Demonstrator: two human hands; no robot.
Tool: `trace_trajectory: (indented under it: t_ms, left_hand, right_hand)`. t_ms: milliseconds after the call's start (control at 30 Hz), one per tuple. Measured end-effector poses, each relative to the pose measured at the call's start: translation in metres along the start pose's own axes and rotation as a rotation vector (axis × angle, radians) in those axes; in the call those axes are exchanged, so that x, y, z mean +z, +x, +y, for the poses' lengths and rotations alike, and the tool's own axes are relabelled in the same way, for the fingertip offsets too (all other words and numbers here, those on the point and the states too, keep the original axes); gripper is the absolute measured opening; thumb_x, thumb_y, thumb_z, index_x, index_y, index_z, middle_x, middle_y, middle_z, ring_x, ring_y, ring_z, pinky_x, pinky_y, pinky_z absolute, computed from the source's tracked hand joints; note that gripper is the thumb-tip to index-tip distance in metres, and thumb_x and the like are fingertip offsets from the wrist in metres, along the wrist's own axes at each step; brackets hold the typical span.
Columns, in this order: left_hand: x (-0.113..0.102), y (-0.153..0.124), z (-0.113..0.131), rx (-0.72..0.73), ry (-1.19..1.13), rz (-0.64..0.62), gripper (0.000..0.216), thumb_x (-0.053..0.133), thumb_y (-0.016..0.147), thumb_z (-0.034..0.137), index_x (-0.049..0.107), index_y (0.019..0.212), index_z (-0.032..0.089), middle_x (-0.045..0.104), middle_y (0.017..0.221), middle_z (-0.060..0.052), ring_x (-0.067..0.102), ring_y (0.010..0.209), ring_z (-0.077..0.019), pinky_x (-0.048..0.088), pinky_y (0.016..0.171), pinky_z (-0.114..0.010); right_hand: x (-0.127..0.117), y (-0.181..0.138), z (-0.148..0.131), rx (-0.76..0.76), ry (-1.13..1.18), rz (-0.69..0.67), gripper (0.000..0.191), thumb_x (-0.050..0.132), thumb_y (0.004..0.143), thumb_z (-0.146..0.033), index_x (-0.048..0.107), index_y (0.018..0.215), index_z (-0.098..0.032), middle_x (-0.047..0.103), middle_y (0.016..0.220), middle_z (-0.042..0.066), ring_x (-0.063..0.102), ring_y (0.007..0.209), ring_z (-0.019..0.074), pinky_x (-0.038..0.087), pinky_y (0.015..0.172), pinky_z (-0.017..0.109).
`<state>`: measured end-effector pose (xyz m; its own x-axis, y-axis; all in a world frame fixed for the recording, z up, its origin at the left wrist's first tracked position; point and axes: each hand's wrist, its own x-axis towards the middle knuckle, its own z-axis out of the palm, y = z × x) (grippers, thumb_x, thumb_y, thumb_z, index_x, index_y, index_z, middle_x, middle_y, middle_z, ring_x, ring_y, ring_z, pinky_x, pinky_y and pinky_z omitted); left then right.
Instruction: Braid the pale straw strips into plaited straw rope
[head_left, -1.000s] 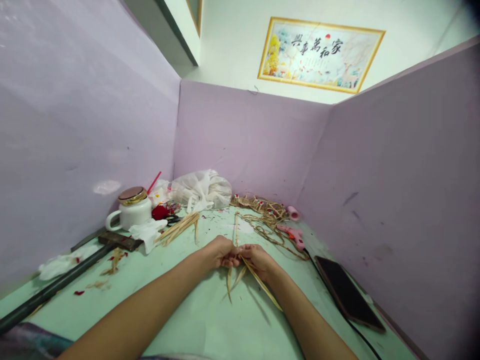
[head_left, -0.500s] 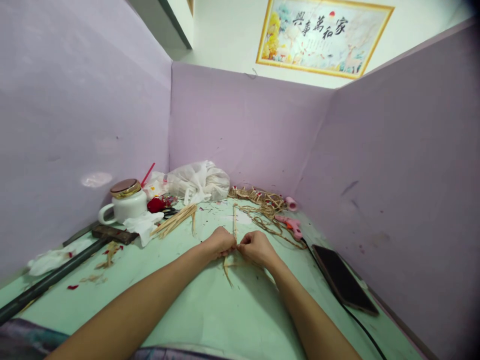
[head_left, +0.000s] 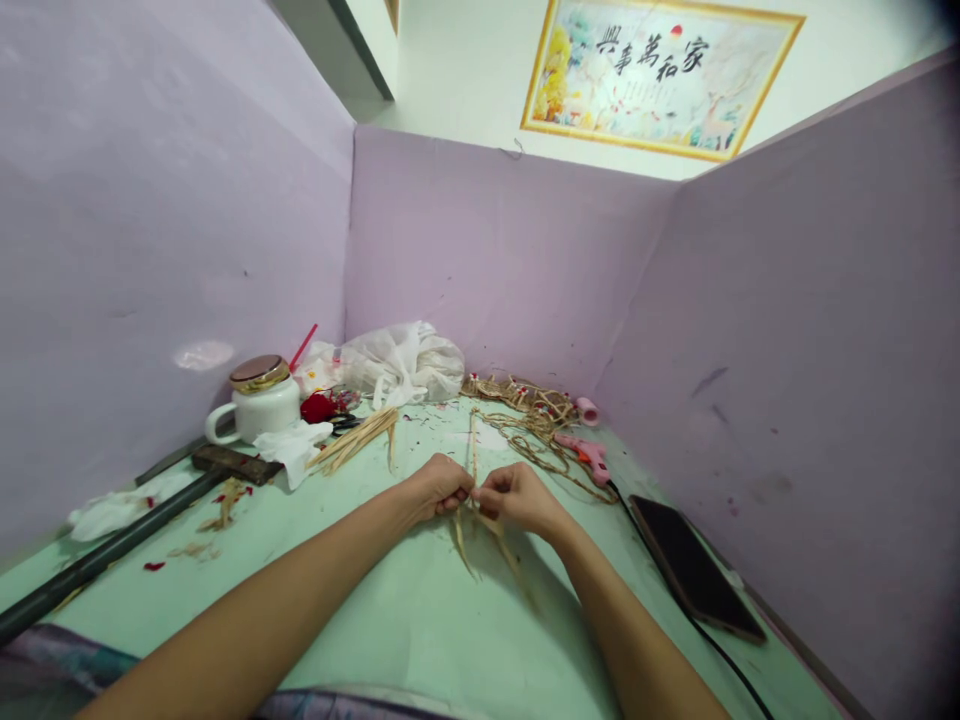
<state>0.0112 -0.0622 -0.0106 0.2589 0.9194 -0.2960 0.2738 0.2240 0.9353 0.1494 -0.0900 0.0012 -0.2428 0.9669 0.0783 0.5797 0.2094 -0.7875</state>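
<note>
In the middle of the green table, my left hand (head_left: 442,487) and my right hand (head_left: 516,497) are close together, fingers pinched. Between them runs a thin straw braid (head_left: 474,440), stretching away from me along the tabletop. Both hands grip its near end. Loose straw strands (head_left: 512,562) hang from my fingers toward me, one a little blurred. The exact crossing of the strands is hidden by my fingertips. A bundle of dry straw strips (head_left: 356,440) lies to the left of my left hand. Beyond my right hand is a heap of braided straw cord (head_left: 536,425).
A pink glue gun (head_left: 585,455) with a black cable and a dark phone (head_left: 694,565) lie at right. At left are a hammer (head_left: 234,465), a lidded white mug (head_left: 266,410), crumpled tissue (head_left: 294,447) and scissors (head_left: 346,423). A white plastic bag (head_left: 409,362) sits at the back, within purple partitions (head_left: 510,250).
A loose strand by my right hand has swung from lying sideways to pointing down and right toward me. Both hands stay at the braid's near end. The view has shifted slightly.
</note>
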Motion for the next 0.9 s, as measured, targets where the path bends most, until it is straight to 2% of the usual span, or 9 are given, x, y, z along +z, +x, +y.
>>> trace_trajectory:
  t_ms: [100, 233, 400, 533, 633, 733, 900]
  left_hand:
    - [-0.001, -0.002, 0.001, 0.024, -0.007, -0.040, 0.012, 0.051, 0.050, 0.015, 0.041, 0.044, 0.015, 0.035, 0.035, 0.005, 0.028, 0.028, -0.0045, 0.011, 0.031, -0.019]
    - [-0.002, -0.005, 0.004, 0.013, -0.004, -0.037, 0.010, 0.049, 0.049, 0.013, 0.041, 0.043, 0.015, 0.035, 0.034, 0.005, 0.028, 0.028, -0.0046, 0.012, 0.031, -0.019]
    - [-0.001, -0.007, 0.005, 0.023, -0.008, -0.045, 0.010, 0.046, 0.047, 0.012, 0.039, 0.042, 0.015, 0.033, 0.033, 0.005, 0.027, 0.028, -0.0044, 0.012, 0.031, -0.019]
    - [-0.003, -0.005, 0.003, 0.021, 0.063, -0.029, 0.006, 0.045, 0.047, 0.013, 0.042, 0.042, 0.015, 0.034, 0.033, 0.005, 0.027, 0.029, -0.0052, 0.013, 0.032, -0.020]
    - [-0.004, -0.005, 0.001, 0.067, 0.206, -0.008, 0.003, 0.048, 0.048, 0.014, 0.048, 0.045, 0.014, 0.038, 0.035, 0.004, 0.030, 0.030, -0.0064, 0.017, 0.032, -0.020]
    - [-0.005, -0.008, 0.001, 0.160, 0.417, 0.013, 0.010, 0.046, 0.052, 0.015, 0.056, 0.050, 0.012, 0.044, 0.038, 0.001, 0.035, 0.033, -0.0078, 0.025, 0.036, -0.021]
    - [0.002, -0.023, 0.006, 0.330, 0.813, 0.209, 0.018, 0.050, 0.057, 0.023, 0.063, 0.059, 0.011, 0.056, 0.053, -0.005, 0.053, 0.054, -0.0151, 0.035, 0.048, -0.022]
  right_hand:
    - [-0.001, 0.003, -0.005, 0.189, 0.247, 0.156, 0.018, 0.051, 0.069, -0.028, 0.057, 0.063, -0.013, 0.060, 0.060, 0.003, 0.052, 0.053, 0.0094, 0.035, 0.044, 0.017]
    - [0.006, 0.004, -0.007, 0.365, 0.418, 0.088, 0.007, 0.052, 0.068, -0.020, 0.056, 0.067, -0.013, 0.054, 0.052, -0.001, 0.045, 0.044, 0.0070, 0.035, 0.040, 0.017]
    - [0.010, 0.005, -0.003, 0.386, 0.513, -0.070, 0.011, 0.049, 0.070, -0.018, 0.056, 0.065, -0.012, 0.055, 0.047, 0.001, 0.044, 0.037, 0.0066, 0.031, 0.035, 0.016]
    - [0.015, 0.008, 0.004, 0.371, 0.487, -0.039, 0.010, 0.050, 0.067, -0.016, 0.052, 0.058, -0.013, 0.052, 0.043, 0.000, 0.041, 0.034, 0.0055, 0.030, 0.033, 0.015]
    - [0.019, 0.010, 0.010, 0.358, 0.452, 0.054, 0.012, 0.053, 0.061, -0.014, 0.048, 0.051, -0.014, 0.047, 0.038, -0.003, 0.036, 0.031, 0.0042, 0.025, 0.031, 0.015]
    - [0.022, 0.012, 0.013, 0.359, 0.464, 0.076, 0.012, 0.052, 0.058, -0.012, 0.047, 0.048, -0.014, 0.046, 0.036, -0.004, 0.033, 0.029, 0.0035, 0.022, 0.029, 0.016]
    - [0.022, 0.011, 0.011, 0.396, 0.520, 0.080, 0.008, 0.049, 0.056, -0.010, 0.047, 0.049, -0.014, 0.045, 0.033, -0.004, 0.031, 0.027, 0.0040, 0.019, 0.029, 0.016]
